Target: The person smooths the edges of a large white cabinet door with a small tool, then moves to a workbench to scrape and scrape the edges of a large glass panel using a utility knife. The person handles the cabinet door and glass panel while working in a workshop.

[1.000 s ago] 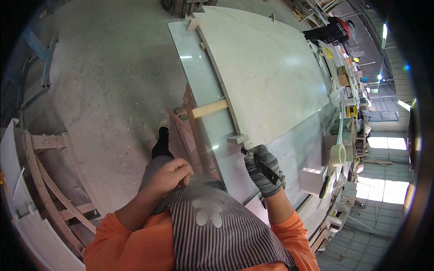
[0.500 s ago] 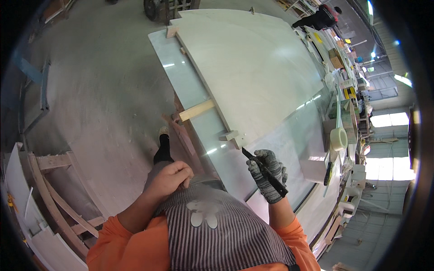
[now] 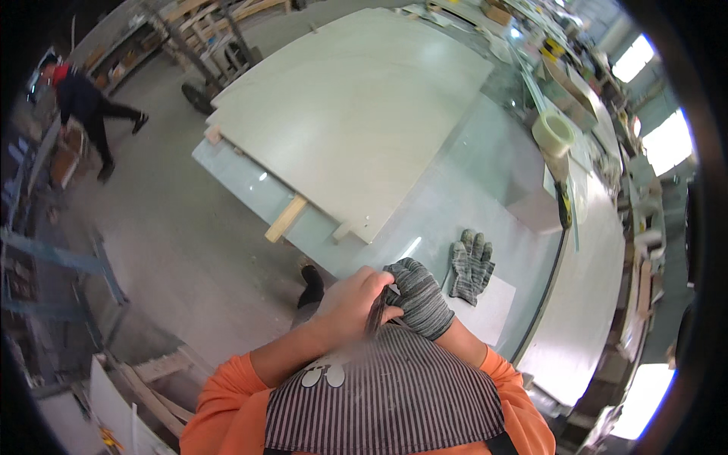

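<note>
In front of my apron both hands meet at a slim black tool (image 3: 376, 311), shaped like a utility knife and partly hidden by fingers. My left hand (image 3: 347, 302), bare, is closed with thumb and forefinger at the tool. Against it, my right hand (image 3: 422, 297) wears a grey striped knit glove and is curled round the tool's other side. A matching grey glove (image 3: 472, 267) lies on the table (image 3: 432, 205), right of my hands. Beyond them, a large pale panel (image 3: 341, 106) rests over the table, with a wooden strip (image 3: 287, 218) sticking out from beneath.
To the right a roll of pale tape (image 3: 552, 133) sits near a scraper with a black and yellow handle (image 3: 563, 203) and a white box (image 3: 533, 206). Another person (image 3: 89, 114) walks at the far left, near a hand truck (image 3: 216, 72). Wooden frames (image 3: 155, 371) stand lower left.
My right hand has come inward and down with the black tool, and my left hand has moved right to meet it. The view has turned, showing the loose glove and the walking person.
</note>
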### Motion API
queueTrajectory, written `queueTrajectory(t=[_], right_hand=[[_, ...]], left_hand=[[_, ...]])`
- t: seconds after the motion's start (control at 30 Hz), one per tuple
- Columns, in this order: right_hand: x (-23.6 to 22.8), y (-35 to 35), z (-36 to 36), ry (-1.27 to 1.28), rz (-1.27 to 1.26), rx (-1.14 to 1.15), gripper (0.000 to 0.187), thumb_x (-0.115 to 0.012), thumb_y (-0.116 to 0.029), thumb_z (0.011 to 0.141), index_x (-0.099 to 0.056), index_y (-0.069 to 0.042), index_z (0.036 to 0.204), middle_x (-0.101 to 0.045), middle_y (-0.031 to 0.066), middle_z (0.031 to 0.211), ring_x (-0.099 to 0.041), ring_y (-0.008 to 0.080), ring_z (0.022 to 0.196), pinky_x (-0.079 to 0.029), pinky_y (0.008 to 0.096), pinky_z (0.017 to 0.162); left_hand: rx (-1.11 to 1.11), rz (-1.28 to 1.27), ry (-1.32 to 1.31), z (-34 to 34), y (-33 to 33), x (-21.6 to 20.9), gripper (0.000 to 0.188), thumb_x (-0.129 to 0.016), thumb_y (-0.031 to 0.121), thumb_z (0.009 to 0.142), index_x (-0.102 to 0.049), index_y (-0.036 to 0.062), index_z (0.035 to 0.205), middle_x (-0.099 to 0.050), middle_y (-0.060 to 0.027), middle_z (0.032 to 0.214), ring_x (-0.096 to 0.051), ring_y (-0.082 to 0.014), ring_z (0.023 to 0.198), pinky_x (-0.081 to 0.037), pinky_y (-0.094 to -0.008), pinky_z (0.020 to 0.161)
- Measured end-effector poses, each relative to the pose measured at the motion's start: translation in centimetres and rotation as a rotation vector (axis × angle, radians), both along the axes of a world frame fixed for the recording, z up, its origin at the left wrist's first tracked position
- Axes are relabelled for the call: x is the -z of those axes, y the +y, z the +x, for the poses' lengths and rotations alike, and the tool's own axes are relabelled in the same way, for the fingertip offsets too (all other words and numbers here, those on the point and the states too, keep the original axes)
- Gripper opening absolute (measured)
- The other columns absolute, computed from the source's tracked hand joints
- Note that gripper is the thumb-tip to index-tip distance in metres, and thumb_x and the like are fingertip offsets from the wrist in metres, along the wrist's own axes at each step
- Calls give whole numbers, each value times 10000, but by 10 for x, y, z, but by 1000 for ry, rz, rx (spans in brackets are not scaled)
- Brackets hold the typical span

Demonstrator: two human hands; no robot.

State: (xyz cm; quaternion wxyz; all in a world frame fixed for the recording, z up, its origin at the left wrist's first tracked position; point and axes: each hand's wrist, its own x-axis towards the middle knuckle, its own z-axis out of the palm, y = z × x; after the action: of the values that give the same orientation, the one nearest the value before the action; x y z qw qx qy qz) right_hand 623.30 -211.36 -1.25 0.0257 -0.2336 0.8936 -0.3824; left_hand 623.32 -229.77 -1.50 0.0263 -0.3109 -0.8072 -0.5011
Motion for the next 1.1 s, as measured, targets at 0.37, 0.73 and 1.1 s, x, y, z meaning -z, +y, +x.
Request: queueTrajectory(t=[0.37,0.73,1.1], right_hand=[[13,41,24,-290,-288,33,296,-744,-328,815,-701,-45,891,-625,134,814,-602,317,788,-497,415,731],[57,44,64,-20,-210,445,168,-666,-198,826,-684,-60,920,-635,105,824,-617,323,807,-515,426,724],[74,32,79,241,-180,567,228,-654,-206,783,-657,-58,957,-629,101,893,-633,279,825,-516,401,736]], left_hand=[[264,-41,-187,-16,8,-14,161,-755,69,823,-656,35,946,-630,-35,747,-610,-142,698,-484,-295,642],[6,-102,-647,-99,28,-19,129,-692,74,895,-652,8,998,-664,-10,844,-594,-79,724,-494,-239,663],[225,-592,293,-156,55,5,159,-696,38,859,-640,37,1008,-664,-91,817,-627,-180,714,-500,-298,658]])
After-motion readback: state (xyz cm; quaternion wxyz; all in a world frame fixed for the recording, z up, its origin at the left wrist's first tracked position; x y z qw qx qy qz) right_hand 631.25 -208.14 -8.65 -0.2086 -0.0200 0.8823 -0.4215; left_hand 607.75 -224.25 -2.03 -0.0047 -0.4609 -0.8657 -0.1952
